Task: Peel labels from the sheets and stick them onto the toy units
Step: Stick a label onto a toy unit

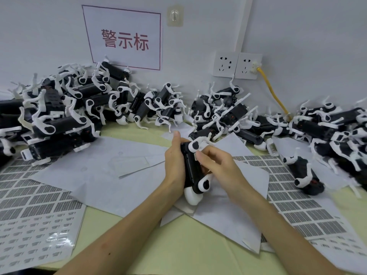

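A person's left hand [174, 161] is gripping a black-and-white toy robot dog [191, 172] from its left side, with the fingers wrapping round the black body and the thumb pointing up. The unit is being held just above the middle of the bench [178, 247], over loose blank backing sheets [111, 161]. The right hand [216, 164] is curling over the toy from the right, its fingers bunching together with the tips pressing on the black body. Whether a label is sitting under them cannot be told.

Label sheets [39, 195] with rows of grey printed blocks are lying at the left, and more sheets [294, 205] at the right; the print is too small to read. Heaps of toy dogs [59, 116] are piling up along the wall.

A wall sign [125, 38] with a red border is showing the red characters "警示标". A yellow cable [276, 96] is hanging from the wall sockets [236, 65].
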Demonstrator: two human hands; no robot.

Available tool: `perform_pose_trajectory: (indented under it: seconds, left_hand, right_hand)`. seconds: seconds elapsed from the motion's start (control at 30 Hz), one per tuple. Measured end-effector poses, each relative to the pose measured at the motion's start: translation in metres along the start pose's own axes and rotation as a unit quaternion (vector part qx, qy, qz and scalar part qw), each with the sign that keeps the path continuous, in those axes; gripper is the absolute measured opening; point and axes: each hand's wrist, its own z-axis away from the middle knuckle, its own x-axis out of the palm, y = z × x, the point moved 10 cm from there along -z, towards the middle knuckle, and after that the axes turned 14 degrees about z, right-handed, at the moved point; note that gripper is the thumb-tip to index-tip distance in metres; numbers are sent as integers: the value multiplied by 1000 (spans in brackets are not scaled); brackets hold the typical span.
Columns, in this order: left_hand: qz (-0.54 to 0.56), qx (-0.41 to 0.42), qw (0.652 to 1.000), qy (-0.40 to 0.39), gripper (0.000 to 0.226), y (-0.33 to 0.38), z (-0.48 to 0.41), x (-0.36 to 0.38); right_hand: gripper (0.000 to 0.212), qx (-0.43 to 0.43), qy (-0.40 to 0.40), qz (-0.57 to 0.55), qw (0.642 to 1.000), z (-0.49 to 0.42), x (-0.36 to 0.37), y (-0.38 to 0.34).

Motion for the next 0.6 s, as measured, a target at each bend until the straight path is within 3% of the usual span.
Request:
perform_pose_trajectory:
  seconds: [0.1, 0.23, 0.33, 0.43, 0.6]
  left_hand:
    - [32, -40, 998, -27, 51, -6, 4, 7]
    - [34, -63, 996, -49, 57, -9, 8, 11]
    - [25, -58, 997, -39, 56, -4, 11, 12]
    - [2, -43, 999, -34, 55, 0, 12, 12]
    - [1, -63, 997, -48, 56, -5, 13, 14]
  right_hand:
    - [32, -15, -28, 14, 999, 0, 3, 0]
    - [37, -15, -52, -14, 998, 0, 9, 1]
    - [23, -16, -34, -18, 999, 0, 10, 0]
    - [34, -21, -15, -14, 1000, 1, 8, 2]
    - [21, 14, -68, -96, 993, 3, 14, 6]
